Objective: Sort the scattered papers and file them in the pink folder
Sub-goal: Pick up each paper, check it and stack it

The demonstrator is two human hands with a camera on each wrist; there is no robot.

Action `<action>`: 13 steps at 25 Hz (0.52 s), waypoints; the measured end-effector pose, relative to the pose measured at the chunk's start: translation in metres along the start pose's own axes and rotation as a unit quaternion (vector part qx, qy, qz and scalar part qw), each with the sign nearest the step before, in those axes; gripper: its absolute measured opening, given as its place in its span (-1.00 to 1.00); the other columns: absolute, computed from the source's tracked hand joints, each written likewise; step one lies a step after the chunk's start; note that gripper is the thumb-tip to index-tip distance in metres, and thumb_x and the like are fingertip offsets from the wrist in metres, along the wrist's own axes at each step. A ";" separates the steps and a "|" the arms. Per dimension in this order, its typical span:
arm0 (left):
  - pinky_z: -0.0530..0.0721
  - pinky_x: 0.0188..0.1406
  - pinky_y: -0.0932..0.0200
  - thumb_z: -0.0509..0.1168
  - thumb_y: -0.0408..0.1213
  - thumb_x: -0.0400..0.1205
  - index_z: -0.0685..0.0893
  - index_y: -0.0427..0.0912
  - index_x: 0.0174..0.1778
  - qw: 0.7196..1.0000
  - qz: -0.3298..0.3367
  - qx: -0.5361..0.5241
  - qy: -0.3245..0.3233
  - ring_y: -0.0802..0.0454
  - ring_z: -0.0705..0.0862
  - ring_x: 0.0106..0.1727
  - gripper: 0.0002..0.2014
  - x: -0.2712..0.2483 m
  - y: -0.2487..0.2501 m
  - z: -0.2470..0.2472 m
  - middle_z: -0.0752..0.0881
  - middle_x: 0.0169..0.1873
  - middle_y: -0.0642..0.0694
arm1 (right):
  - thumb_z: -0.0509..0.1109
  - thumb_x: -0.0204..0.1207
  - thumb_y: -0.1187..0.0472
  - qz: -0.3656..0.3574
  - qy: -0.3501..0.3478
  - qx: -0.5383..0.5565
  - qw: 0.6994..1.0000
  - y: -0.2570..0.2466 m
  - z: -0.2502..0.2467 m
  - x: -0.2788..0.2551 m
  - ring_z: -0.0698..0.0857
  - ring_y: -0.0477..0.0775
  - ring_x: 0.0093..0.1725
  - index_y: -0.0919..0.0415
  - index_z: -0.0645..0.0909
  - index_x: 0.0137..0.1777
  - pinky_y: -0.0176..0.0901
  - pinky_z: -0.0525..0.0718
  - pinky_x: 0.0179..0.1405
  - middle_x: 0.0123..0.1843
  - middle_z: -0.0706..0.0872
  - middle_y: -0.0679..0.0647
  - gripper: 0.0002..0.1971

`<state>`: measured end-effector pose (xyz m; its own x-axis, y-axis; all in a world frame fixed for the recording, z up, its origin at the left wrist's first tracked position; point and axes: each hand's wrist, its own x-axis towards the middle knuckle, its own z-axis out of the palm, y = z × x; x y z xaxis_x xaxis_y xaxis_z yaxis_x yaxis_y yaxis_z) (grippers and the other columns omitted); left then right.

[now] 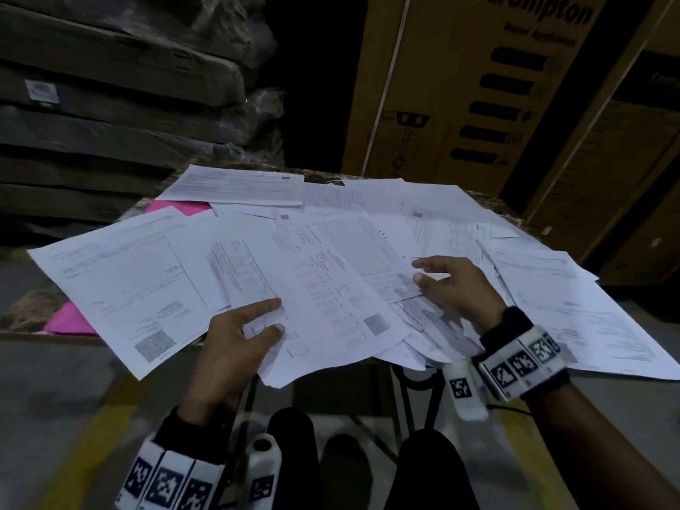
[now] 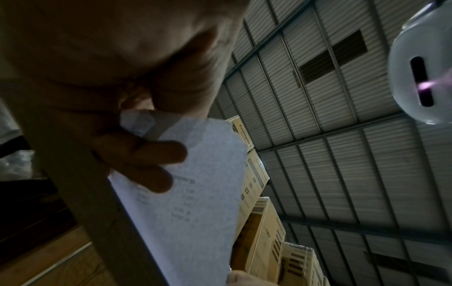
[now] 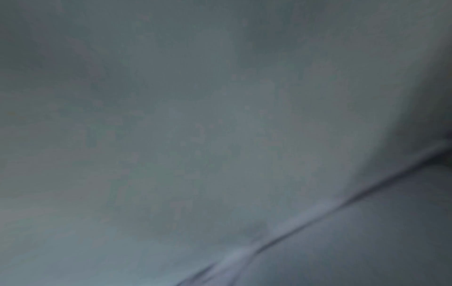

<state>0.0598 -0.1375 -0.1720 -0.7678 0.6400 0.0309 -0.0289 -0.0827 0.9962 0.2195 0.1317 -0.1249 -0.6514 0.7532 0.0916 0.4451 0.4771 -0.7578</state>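
Left hand (image 1: 235, 344) nearest, at table's near edge, pinching few sheets (image 1: 312, 307) between thumb on top and fingers (image 2: 146, 154) underneath, grip narrow and holding paper. Right hand (image 1: 456, 288) lying farther in, fingers spread loosely, resting on loose sheet, grip wide, holding nothing. Scattered papers (image 1: 368, 222) covering table (image 1: 33, 307), overlapping. Pink folder (image 1: 176, 207) peeking out under papers at far left, second pink corner showing at near left. Cardboard boxes (image 1: 478, 86) standing beyond.
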 end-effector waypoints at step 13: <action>0.60 -0.31 0.61 0.34 -0.59 0.64 0.73 -0.29 0.30 0.999 -0.033 -0.013 0.021 0.64 0.68 -0.16 -0.67 0.002 -0.011 -0.004 0.69 0.10 0.23 | 0.51 0.53 0.36 -0.006 0.045 0.015 0.999 0.006 0.021 0.010 0.80 0.00 -0.20 0.17 0.82 0.05 -0.16 0.78 -0.15 -0.04 0.84 0.08 -0.84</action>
<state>0.0555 -0.1383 -0.1833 -0.7904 0.6113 -0.0386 -0.0963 -0.0618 0.9934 0.2033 0.1326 -0.1419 -0.5972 0.7865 0.1573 0.4190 0.4731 -0.7750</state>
